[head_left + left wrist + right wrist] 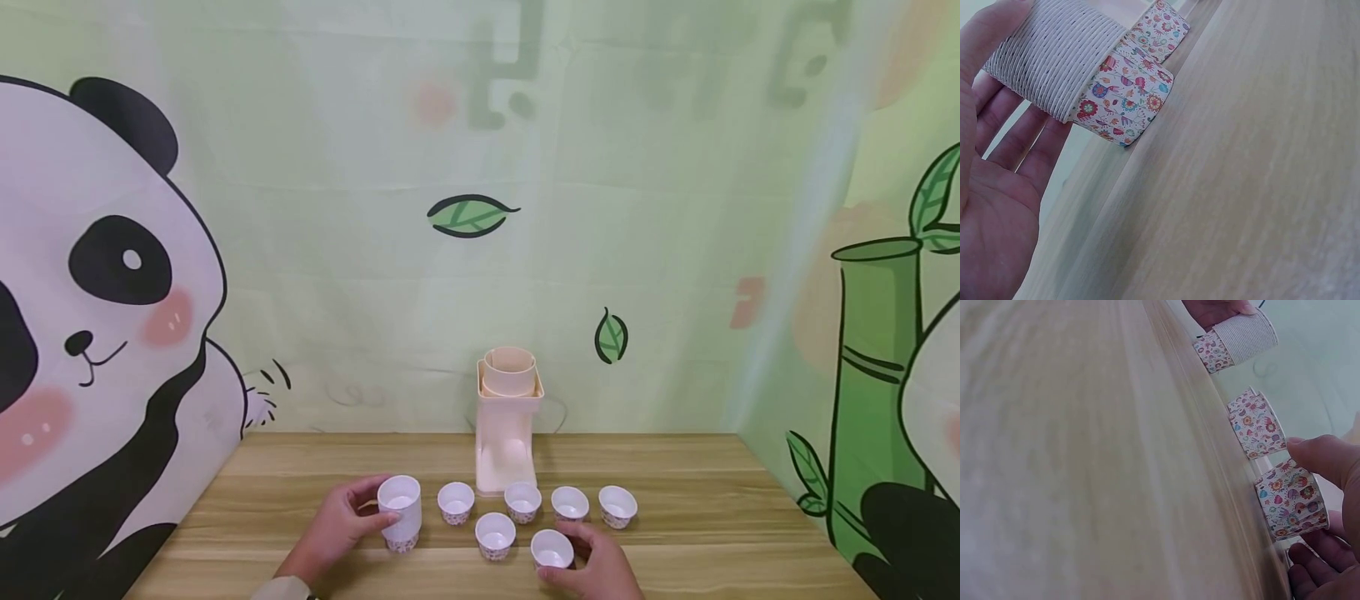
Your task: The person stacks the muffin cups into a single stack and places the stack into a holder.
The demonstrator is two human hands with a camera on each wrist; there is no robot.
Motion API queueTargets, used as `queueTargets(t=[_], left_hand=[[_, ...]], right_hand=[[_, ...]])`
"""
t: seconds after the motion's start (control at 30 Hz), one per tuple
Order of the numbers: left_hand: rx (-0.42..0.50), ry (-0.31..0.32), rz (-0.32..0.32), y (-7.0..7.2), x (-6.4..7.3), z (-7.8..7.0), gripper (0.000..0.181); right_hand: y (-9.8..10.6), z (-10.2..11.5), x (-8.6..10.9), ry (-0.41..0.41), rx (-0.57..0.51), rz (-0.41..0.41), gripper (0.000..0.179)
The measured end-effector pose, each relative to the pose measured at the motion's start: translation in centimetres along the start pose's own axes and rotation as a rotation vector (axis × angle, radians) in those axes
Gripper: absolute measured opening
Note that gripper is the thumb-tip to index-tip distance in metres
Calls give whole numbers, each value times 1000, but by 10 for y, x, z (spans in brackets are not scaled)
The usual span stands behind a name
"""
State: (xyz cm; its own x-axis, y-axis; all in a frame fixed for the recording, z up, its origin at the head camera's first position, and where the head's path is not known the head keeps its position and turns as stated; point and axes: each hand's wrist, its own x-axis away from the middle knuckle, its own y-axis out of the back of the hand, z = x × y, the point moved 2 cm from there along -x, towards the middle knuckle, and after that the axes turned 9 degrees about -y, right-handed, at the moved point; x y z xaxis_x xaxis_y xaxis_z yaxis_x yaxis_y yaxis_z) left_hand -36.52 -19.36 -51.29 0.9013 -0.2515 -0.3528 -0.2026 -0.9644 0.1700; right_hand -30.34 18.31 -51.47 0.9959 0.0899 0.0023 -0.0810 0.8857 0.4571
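My left hand point(341, 523) grips a tall stack of white paper cups point(401, 510) from its left side, thumb in front and fingers behind. In the left wrist view the stack shows close-set ridged rims point(1063, 53) above a lowest cup with a floral print point(1125, 94). At the front right, my right hand point(597, 562) holds a single floral paper cup point(551, 549) between thumb and fingers. That cup point(1291, 500) stands on the table in the right wrist view, beside another floral cup point(1255, 425).
Several more paper cups stand apart on the wooden table point(360, 454), including one at the back left point(455, 502), one at the far right point(617, 507) and one in front point(495, 536). Behind them rises a pale pink dispenser-like stand point(505, 433) with a round holder on top.
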Motion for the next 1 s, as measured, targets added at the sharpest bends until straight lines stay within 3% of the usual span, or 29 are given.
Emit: queueTargets(t=[0.3, 0.6, 1.0], left_hand=[[9, -3, 7, 1, 0, 2, 60], [6, -2, 8, 1, 0, 1, 60], [11, -36, 29, 2, 0, 2, 61]], right_hand=[[0, -1, 0, -8, -13, 3, 70], [-1, -4, 2, 30, -137, 20, 67], [1, 0, 5, 17, -96, 19, 64]])
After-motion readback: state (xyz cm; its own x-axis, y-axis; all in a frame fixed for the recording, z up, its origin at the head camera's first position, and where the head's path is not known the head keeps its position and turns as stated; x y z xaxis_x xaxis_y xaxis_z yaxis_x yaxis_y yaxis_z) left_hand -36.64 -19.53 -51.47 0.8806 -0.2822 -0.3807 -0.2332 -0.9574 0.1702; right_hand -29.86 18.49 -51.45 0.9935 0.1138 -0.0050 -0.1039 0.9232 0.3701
